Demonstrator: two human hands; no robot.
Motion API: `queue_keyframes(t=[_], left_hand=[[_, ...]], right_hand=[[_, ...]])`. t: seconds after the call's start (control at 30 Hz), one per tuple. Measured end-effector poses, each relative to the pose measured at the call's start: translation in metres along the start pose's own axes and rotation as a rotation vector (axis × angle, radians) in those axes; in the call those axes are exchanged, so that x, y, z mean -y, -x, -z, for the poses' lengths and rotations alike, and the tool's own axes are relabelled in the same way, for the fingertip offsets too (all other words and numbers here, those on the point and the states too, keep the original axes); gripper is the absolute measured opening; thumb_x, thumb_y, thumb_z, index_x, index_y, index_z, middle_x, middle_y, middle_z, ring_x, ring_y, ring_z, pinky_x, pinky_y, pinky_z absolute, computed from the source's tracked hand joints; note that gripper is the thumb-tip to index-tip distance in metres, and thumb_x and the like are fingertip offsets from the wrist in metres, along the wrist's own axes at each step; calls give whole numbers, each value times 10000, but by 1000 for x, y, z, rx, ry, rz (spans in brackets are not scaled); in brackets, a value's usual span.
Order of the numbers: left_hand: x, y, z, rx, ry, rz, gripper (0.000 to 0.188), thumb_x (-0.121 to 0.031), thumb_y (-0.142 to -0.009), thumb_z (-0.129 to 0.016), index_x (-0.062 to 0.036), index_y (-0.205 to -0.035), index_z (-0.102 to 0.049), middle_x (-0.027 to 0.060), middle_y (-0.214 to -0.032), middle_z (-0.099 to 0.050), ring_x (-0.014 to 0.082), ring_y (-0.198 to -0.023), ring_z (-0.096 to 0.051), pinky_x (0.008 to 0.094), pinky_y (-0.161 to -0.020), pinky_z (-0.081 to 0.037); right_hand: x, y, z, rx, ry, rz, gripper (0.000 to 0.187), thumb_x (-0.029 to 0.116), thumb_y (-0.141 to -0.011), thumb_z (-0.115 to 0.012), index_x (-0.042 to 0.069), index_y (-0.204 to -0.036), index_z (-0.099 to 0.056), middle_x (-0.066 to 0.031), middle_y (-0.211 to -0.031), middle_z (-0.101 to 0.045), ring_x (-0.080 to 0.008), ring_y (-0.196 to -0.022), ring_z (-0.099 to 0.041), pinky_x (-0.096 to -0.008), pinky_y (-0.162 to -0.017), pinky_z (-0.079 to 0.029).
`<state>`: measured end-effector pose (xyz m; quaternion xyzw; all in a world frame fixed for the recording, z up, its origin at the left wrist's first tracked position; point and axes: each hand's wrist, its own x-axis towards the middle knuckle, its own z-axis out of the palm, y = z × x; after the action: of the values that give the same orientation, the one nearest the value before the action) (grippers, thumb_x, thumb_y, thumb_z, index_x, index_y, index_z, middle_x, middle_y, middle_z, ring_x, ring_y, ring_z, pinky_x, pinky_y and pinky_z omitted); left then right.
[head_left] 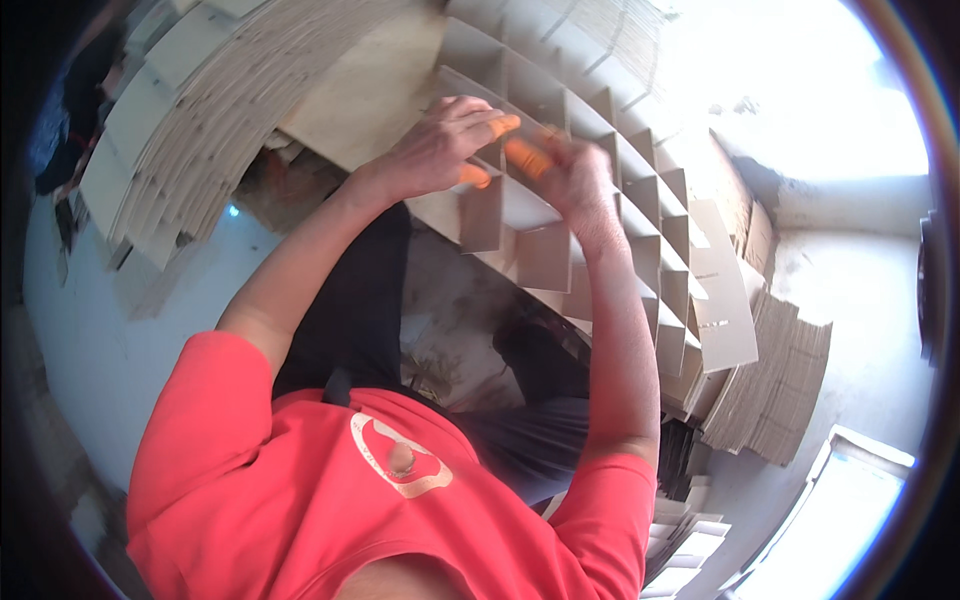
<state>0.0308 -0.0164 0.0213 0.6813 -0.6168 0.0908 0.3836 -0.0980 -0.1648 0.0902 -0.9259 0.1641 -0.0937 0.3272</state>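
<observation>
A grid-shaped cardboard divider of crossed strips stands on the work surface, its square cells facing up. Over its near left part is my left hand, with orange coverings on its fingertips. The thumb and forefinger are spread apart, and I see nothing held between them. My right hand is beside it, over the middle of the grid, its fingers bent toward the left hand and smeared by motion. An orange covering shows on it too. Whether it pinches a strip cannot be made out.
Tall stacks of cardboard strips rise at the left. More slotted cardboard sheets lean at the right, below a bright window. A tan board lies left of the grid. Pale cardboard pieces lie at lower right.
</observation>
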Motion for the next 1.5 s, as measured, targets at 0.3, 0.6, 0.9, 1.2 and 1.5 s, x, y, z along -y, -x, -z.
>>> queue_keyframes(t=[0.3,0.6,0.9,1.2,1.5], left_hand=[[2,-43,-30,192,0,-69,922,-72,-593,-781,-83,-1416,-366,79,-1407,-430,293,-1357,-320,409,-1099,-308],[23,-88,-87,392,-93,-211,789,-157,-649,-784,-124,-1355,-433,44,-1184,-594,251,-1220,-464,412,-1067,-323],[9,-93,-75,425,68,-133,336,-65,-669,-730,-34,-984,-614,85,-835,-598,247,-875,-556,369,-806,-433],[-25,-85,-22,373,-12,-348,164,-58,-668,-678,-12,-824,-650,66,-708,-609,239,-723,-558,357,-666,-473],[-106,-75,150,-20,-669,-564,192,-65,-675,-681,-3,-852,-636,112,-911,-631,219,-823,-591,325,-724,-485]], right_hand=[[-122,5,70,-22,596,-520,880,615,-833,-552,-106,-1315,-403,-235,-1052,-641,-367,-1009,-611,-436,-855,-467],[-167,99,130,-318,886,-379,533,366,-849,-663,80,-1280,-534,-143,-1212,-564,-277,-1160,-493,-406,-998,-352],[-221,210,217,-280,989,-1045,477,278,-748,-744,69,-1135,-559,-137,-1113,-625,-328,-1093,-561,-559,-877,-404],[-159,201,213,-245,972,-758,72,71,-801,-586,1,-815,-581,-208,-878,-651,-387,-858,-636,-454,-701,-494],[-178,247,226,-373,723,-571,243,120,-674,-729,-22,-725,-538,-192,-742,-585,-332,-621,-510,-418,-615,-454]])
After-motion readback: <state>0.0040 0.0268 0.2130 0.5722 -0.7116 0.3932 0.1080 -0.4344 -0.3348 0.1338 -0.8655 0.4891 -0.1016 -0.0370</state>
